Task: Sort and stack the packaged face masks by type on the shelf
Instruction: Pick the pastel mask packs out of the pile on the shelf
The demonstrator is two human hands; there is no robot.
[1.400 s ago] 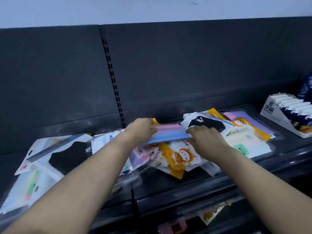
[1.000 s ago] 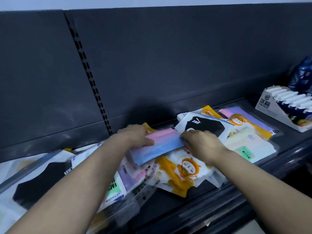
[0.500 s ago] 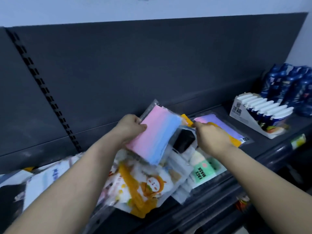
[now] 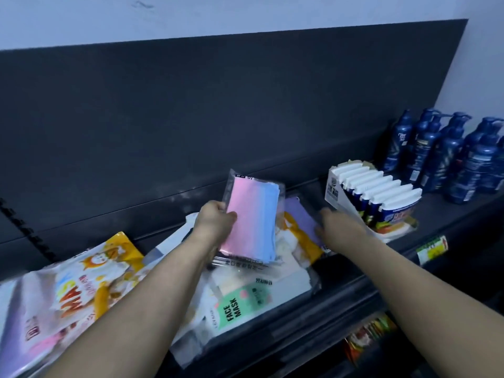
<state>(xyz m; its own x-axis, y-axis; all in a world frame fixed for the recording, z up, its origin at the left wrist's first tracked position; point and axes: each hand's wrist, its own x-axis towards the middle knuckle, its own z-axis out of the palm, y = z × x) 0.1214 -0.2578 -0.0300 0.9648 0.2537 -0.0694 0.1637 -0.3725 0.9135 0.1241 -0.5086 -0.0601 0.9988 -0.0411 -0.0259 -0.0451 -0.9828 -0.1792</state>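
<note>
Pink-blue mask pk [image 4: 252, 219] in L hand [image 4: 215, 223]

The dark grey metal shelf [image 4: 444, 212] before me carries a loose heap of plastic-wrapped packs: an orange-and-white cartoon mask pack [image 4: 81, 282] at the left, a green-labelled "FACE MASK" pack [image 4: 240, 304] nearest me, and a lilac mask pack [image 4: 300, 222] farther back. To their right stands a white cardboard display box of blue-and-white tubes [image 4: 373, 197], and at the far right dark blue plastic pump bottles [image 4: 447, 156].

A heap of mask packs [image 4: 245, 296] lay on the shelf [image 4: 441, 214], left of centre. The left hand [image 4: 215, 222] held one pack [image 4: 252, 222] above the heap, with the right hand [image 4: 338, 227] just to its right. Further right stood a carton of tubes [image 4: 373, 192], then pump bottles [image 4: 447, 156] against the back panel [image 4: 218, 118].
</note>
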